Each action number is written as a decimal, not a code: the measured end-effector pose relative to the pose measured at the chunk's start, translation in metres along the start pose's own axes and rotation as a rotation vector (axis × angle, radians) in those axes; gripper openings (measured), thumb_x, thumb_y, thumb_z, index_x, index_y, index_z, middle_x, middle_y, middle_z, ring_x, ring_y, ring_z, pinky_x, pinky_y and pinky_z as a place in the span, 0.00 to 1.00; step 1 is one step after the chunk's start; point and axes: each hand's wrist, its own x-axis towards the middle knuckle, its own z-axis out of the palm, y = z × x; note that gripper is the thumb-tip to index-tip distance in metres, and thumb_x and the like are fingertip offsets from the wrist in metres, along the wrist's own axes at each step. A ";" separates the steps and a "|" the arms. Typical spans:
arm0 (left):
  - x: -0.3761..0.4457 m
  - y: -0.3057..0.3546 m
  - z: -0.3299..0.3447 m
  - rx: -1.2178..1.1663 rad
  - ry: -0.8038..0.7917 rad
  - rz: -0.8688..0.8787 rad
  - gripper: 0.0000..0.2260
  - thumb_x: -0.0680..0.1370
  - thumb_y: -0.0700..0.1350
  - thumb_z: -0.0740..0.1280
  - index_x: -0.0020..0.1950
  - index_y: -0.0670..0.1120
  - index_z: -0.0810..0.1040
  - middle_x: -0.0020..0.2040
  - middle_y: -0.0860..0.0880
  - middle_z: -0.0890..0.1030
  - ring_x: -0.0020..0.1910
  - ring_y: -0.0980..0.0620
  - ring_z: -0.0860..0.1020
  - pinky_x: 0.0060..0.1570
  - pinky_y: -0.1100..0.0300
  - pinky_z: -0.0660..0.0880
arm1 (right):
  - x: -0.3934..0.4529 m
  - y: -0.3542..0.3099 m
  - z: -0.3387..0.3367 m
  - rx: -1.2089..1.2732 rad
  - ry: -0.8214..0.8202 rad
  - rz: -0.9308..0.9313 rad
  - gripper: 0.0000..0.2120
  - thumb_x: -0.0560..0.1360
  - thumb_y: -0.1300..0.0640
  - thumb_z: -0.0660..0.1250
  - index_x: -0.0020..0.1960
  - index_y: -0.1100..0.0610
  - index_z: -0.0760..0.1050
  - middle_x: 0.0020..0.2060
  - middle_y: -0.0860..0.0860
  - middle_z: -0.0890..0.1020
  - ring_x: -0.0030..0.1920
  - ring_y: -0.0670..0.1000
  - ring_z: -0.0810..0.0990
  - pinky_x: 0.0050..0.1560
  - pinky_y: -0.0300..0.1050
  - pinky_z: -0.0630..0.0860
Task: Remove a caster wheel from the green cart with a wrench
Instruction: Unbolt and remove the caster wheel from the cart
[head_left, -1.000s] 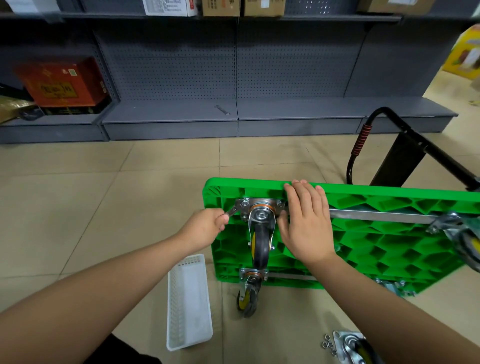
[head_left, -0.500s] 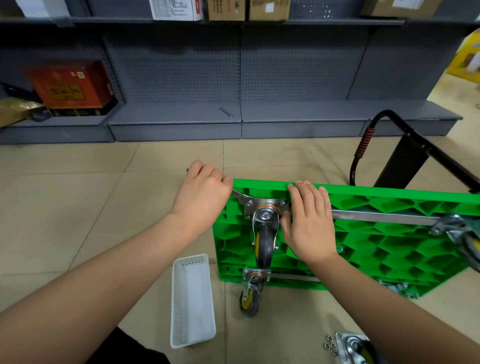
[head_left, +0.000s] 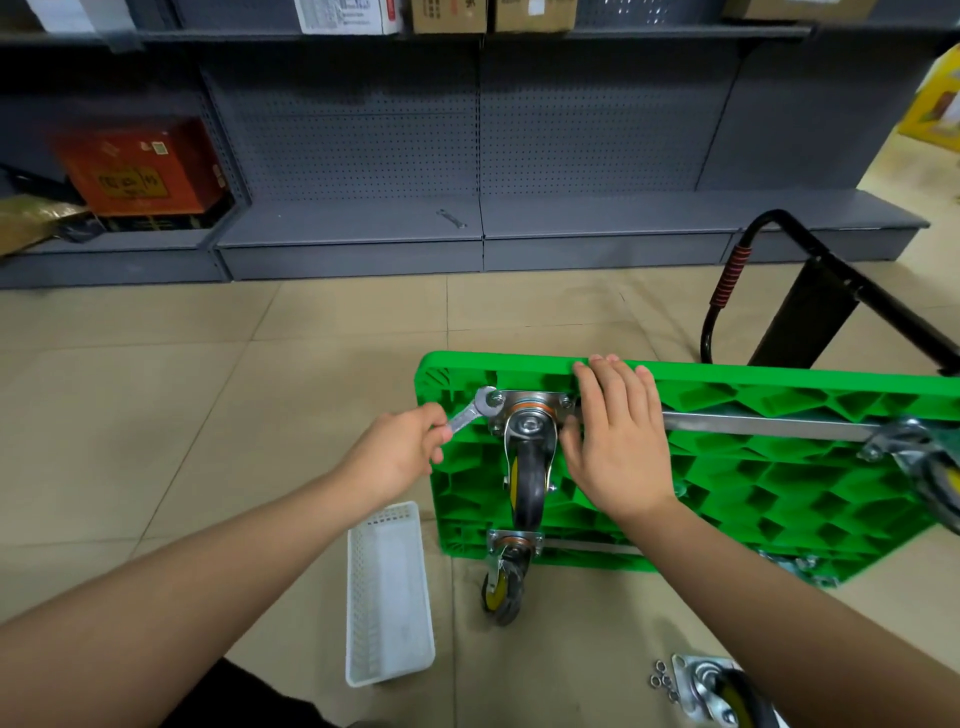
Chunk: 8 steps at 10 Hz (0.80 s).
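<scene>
On the floor nearest the camera, one loose caster (head_left: 719, 693) is lying beside a few small nuts (head_left: 662, 683), with one white basket (head_left: 388, 592) to their left. Beyond them, the green cart (head_left: 779, 467) is standing on its edge, showing three casters mounted on its underside. The left hand (head_left: 395, 454) is gripping one wrench (head_left: 470, 413), whose head is sitting on a bolt at the upper caster (head_left: 527, 452). The right hand (head_left: 618, 441) is resting flat, fingers straight, beside that caster's plate. Farther back, a second wrench (head_left: 451, 219) is lying on the grey shelf (head_left: 348, 223).
</scene>
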 end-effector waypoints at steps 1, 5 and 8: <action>-0.004 0.005 0.020 -0.115 -0.035 -0.053 0.07 0.84 0.43 0.61 0.48 0.43 0.75 0.41 0.42 0.83 0.32 0.53 0.79 0.32 0.72 0.71 | 0.001 -0.001 -0.001 0.003 0.004 0.007 0.25 0.76 0.57 0.64 0.72 0.64 0.72 0.69 0.61 0.75 0.72 0.63 0.70 0.76 0.63 0.60; -0.001 0.004 0.051 -0.125 0.037 0.019 0.08 0.85 0.45 0.56 0.46 0.51 0.66 0.42 0.49 0.82 0.41 0.55 0.83 0.44 0.60 0.76 | -0.001 -0.001 -0.001 0.008 0.015 0.006 0.25 0.76 0.57 0.65 0.71 0.64 0.72 0.69 0.61 0.75 0.72 0.63 0.70 0.76 0.63 0.60; 0.007 0.017 0.056 -0.194 -0.059 -0.101 0.13 0.86 0.45 0.58 0.41 0.47 0.69 0.33 0.53 0.78 0.33 0.57 0.75 0.35 0.66 0.70 | 0.000 -0.001 0.000 0.007 0.015 0.013 0.25 0.76 0.57 0.64 0.71 0.64 0.72 0.68 0.61 0.75 0.72 0.63 0.70 0.76 0.63 0.60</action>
